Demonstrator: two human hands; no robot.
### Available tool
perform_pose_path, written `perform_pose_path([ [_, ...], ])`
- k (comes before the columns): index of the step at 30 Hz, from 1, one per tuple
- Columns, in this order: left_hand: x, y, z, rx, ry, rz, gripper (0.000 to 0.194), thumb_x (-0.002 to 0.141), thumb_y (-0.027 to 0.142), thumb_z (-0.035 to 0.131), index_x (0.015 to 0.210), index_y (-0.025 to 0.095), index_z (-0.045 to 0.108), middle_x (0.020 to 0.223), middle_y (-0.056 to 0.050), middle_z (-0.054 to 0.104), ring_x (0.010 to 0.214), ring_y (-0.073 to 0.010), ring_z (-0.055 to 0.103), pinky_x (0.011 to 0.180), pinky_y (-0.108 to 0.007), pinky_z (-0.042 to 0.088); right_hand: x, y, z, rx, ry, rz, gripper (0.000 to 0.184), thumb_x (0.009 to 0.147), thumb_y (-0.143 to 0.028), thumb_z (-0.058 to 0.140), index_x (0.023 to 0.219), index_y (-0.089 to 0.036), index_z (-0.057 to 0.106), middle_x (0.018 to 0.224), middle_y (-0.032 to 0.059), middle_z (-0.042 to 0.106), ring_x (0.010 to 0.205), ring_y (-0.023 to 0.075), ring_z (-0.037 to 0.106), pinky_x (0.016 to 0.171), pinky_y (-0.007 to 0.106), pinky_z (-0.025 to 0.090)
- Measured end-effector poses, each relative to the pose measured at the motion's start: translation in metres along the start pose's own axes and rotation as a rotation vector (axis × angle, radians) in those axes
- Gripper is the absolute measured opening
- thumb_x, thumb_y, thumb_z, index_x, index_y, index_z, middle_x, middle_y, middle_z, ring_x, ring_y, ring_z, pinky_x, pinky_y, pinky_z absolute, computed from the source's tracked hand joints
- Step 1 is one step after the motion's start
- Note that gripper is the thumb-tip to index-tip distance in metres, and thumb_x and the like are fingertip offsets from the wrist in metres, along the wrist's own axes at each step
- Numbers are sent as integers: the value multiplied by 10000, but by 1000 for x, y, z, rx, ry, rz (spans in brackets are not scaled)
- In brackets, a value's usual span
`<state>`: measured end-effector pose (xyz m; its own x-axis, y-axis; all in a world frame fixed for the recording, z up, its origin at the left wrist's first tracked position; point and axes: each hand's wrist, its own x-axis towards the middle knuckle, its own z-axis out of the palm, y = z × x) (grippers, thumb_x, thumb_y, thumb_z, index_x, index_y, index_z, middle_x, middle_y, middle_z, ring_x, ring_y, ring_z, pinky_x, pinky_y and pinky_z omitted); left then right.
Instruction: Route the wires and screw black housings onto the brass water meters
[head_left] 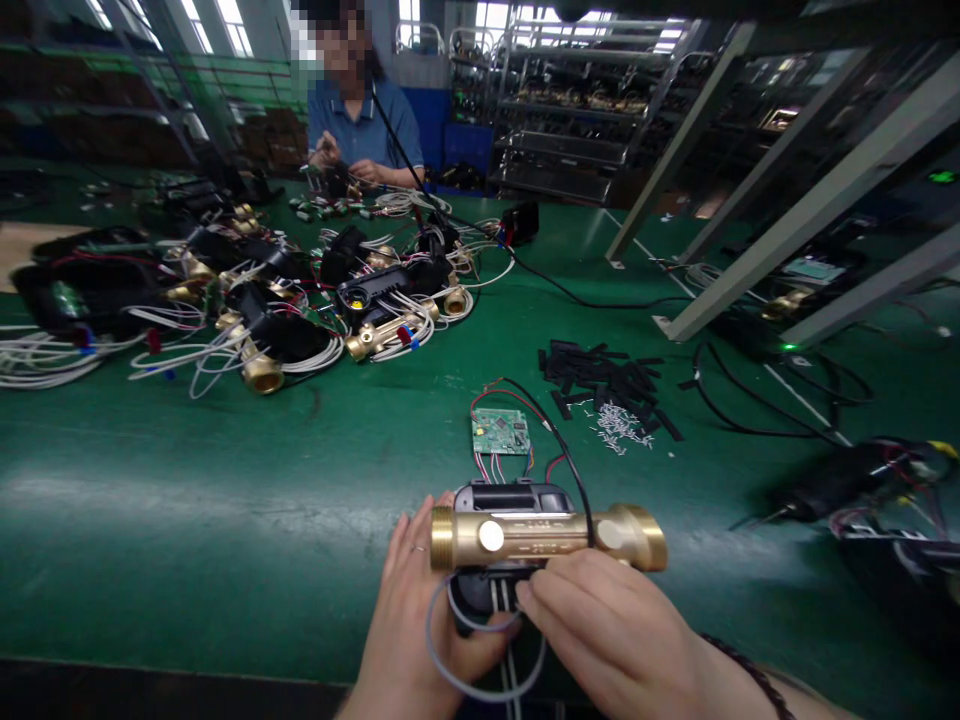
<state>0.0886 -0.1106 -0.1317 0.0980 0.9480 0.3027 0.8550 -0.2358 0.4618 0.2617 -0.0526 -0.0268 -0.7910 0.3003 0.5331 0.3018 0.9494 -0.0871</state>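
Note:
A brass pipe body (517,538) with threaded ends lies across a black plastic housing (480,592), close in front of me. My left hand (420,610) is wrapped round the housing's left side, its thumb underneath. At the right, my right hand (607,620) has its fingers pressed together against the lower side of the pipe and housing; its fingertips hide what they pinch. A grey cable (433,650) loops below, by both hands. Over the pipe runs a black cable (574,465) that passes under my right hand. Beyond, a green circuit board (500,432) hangs on by thin wires.
Black strips (600,370) and small screws (619,425) lie beyond the board. A power screwdriver (832,480) is at the right. Brass-and-black assemblies (382,300) with coiled cables heap at the left. Metal legs (810,190) stand on the bench. A person (364,120) works opposite.

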Motion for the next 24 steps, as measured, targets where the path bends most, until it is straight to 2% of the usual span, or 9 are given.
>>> perform_pose_path([
  [4,2,3,-2,-24,-30,-20,617,693,429,700,1252,211,557,1341,-145,542,1279,-371,453,1023,-604,394,1,-6,2,-52,21,20,587,1032,-133,140,748,-132,654,695,34,686,604,120,615,604,237,491],
  [9,2,3,-9,-30,-29,3,562,727,421,692,1230,207,558,1321,-153,553,1276,-360,462,1022,-605,399,-6,-23,8,-184,-124,102,654,1001,-91,47,774,-155,656,671,36,674,493,131,581,429,280,427],
  [11,1,2,-11,-33,-10,14,572,772,489,654,1250,200,532,1336,-168,535,1293,-365,443,1017,-608,402,-12,-26,7,-187,-151,98,642,987,-59,54,809,-146,665,710,43,688,475,127,575,415,279,426],
  [14,-1,0,-14,-57,39,38,648,841,574,546,1344,187,412,1343,-195,520,1297,-364,442,986,-605,432,-19,-27,6,-182,-151,104,630,982,-44,79,793,-141,673,711,48,695,492,127,590,421,272,440],
  [17,-3,1,-17,-83,28,44,659,885,524,507,1418,205,286,1352,-185,515,1305,-349,438,1007,-595,419,-24,-28,10,-182,-123,112,619,975,-26,109,765,-139,680,706,56,703,516,130,609,430,261,454],
  [20,-2,2,-17,-87,-8,35,731,875,475,550,1461,230,189,1383,-184,486,1321,-356,415,1018,-603,406,-29,-33,20,-201,-62,135,592,970,-11,142,754,-139,678,704,54,712,526,131,627,440,244,462],
  [24,4,2,-17,-96,-54,39,996,790,436,677,1493,225,3,1463,-232,365,1355,-389,346,1015,-630,394,-39,-42,32,-266,-24,141,579,954,9,152,767,-130,682,747,67,735,543,140,664,457,233,500],
])
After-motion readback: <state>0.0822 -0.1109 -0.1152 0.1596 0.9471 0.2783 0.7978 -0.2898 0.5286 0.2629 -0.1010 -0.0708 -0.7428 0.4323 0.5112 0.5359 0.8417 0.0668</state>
